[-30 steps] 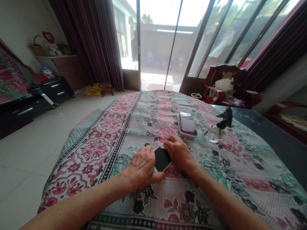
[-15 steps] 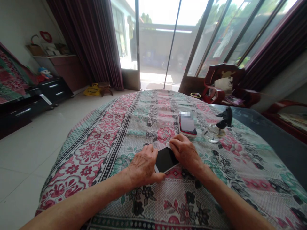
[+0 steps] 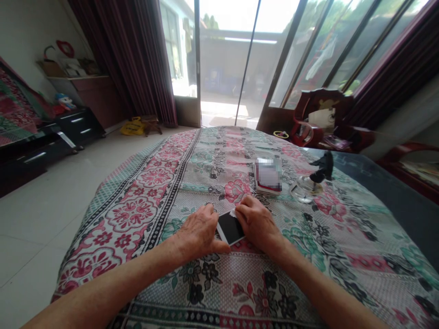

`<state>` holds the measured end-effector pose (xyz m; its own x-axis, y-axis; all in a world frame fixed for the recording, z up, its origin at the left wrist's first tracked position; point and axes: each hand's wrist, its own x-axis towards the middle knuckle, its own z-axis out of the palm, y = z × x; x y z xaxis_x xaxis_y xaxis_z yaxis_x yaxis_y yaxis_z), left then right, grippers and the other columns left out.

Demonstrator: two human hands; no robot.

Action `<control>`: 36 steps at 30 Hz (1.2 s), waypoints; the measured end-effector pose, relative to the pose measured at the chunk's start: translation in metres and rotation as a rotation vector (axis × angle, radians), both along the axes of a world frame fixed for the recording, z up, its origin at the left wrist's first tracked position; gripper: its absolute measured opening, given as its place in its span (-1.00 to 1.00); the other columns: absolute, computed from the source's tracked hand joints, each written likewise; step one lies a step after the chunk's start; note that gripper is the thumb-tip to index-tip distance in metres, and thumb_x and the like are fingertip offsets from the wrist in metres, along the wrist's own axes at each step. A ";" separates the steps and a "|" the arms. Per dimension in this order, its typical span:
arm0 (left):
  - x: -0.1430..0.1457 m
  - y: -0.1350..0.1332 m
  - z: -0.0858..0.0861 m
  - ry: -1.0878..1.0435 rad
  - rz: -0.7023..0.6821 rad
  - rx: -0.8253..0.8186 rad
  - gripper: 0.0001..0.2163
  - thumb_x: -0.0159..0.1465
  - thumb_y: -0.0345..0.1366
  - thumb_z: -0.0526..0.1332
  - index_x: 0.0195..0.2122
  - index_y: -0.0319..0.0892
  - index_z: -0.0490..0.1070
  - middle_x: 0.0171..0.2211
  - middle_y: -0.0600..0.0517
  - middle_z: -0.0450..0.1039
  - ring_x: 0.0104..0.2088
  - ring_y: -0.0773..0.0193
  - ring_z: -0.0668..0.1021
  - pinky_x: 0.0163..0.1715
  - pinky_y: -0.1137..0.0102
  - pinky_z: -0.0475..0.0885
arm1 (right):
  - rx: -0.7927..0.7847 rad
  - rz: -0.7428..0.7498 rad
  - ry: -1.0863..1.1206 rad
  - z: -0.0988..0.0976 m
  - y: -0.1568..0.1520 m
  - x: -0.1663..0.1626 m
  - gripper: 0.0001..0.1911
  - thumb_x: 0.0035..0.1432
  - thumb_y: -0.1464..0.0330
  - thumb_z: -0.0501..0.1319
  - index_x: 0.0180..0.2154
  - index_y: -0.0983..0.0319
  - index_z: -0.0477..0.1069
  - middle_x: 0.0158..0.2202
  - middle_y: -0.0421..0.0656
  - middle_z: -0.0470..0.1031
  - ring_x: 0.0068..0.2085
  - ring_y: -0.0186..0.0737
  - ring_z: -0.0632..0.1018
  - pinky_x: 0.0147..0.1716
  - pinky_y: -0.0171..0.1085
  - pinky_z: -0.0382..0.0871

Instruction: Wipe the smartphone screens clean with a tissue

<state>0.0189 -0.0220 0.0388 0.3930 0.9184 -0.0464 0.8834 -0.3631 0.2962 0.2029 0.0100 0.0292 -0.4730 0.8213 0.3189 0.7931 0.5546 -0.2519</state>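
Phone (image 3: 230, 227) — right end hidden behind right hand (image 3: 259, 223)

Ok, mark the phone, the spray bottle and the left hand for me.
Phone (image 3: 230, 228), head view: middle of the black screen.
Spray bottle (image 3: 318, 175), head view: lower part of the black spray head.
Left hand (image 3: 199, 228), head view: back of the hand.

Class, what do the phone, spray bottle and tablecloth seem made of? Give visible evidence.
Phone: probably glass-fronted; its dark face looks smooth. Spray bottle: clear, shiny plastic or glass, see-through; opaque black head, likely plastic. Tablecloth: matte, probably woven fabric, textured and draping.
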 end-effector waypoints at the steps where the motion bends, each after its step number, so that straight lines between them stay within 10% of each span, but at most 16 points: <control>1: 0.001 0.000 0.000 -0.004 0.006 -0.009 -0.48 -0.04 0.11 0.31 -0.24 -0.24 0.41 -0.23 -0.10 0.34 -0.22 0.04 0.44 -0.24 0.21 0.40 | -0.005 0.033 0.000 -0.001 -0.004 -0.007 -0.73 0.24 0.43 0.07 -0.48 0.24 0.43 -0.36 -0.12 0.35 -0.30 -0.26 0.37 -0.26 -0.28 0.28; 13: -0.014 0.014 0.000 -0.102 -0.038 -0.100 -0.61 -0.02 -0.01 0.34 -0.29 -0.19 0.42 -0.29 -0.01 0.35 -0.32 0.19 0.46 -0.32 0.36 0.36 | 0.042 -0.122 -0.074 0.003 0.009 0.010 -0.73 0.23 0.42 0.08 -0.48 0.24 0.44 -0.36 -0.09 0.36 -0.32 -0.22 0.38 -0.27 -0.25 0.26; 21: -0.017 0.018 0.000 -0.075 -0.051 -0.079 -0.68 -0.01 -0.06 0.32 -0.36 -0.18 0.39 -0.37 0.05 0.33 -0.40 0.26 0.42 -0.42 0.42 0.27 | -0.011 0.141 -0.069 -0.001 -0.017 -0.029 -0.82 0.16 0.43 0.16 -0.49 0.23 0.43 -0.39 -0.12 0.36 -0.34 -0.26 0.37 -0.34 -0.29 0.25; 28: -0.026 0.030 -0.002 -0.168 -0.134 -0.109 -0.79 0.04 -0.23 0.28 -0.30 -0.17 0.46 -0.41 0.07 0.39 -0.40 0.29 0.43 -0.42 0.46 0.26 | 0.010 -0.015 -0.068 0.004 -0.001 -0.007 -0.72 0.23 0.43 0.09 -0.51 0.24 0.42 -0.39 -0.12 0.35 -0.34 -0.25 0.37 -0.29 -0.27 0.25; 36: -0.033 0.041 -0.009 -0.251 -0.172 -0.099 -0.76 0.09 -0.44 0.12 -0.29 -0.14 0.55 -0.44 0.09 0.43 -0.41 0.35 0.44 -0.37 0.49 0.29 | -0.018 0.172 -0.039 0.001 -0.015 -0.028 -0.74 0.23 0.44 0.10 -0.49 0.25 0.43 -0.39 -0.13 0.34 -0.33 -0.29 0.36 -0.33 -0.32 0.22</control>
<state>-0.0144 0.0188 0.0303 0.5522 0.8336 -0.0138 0.7064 -0.4591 0.5387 0.1751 -0.0048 0.0297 -0.6190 0.7324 0.2837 0.6962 0.6788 -0.2335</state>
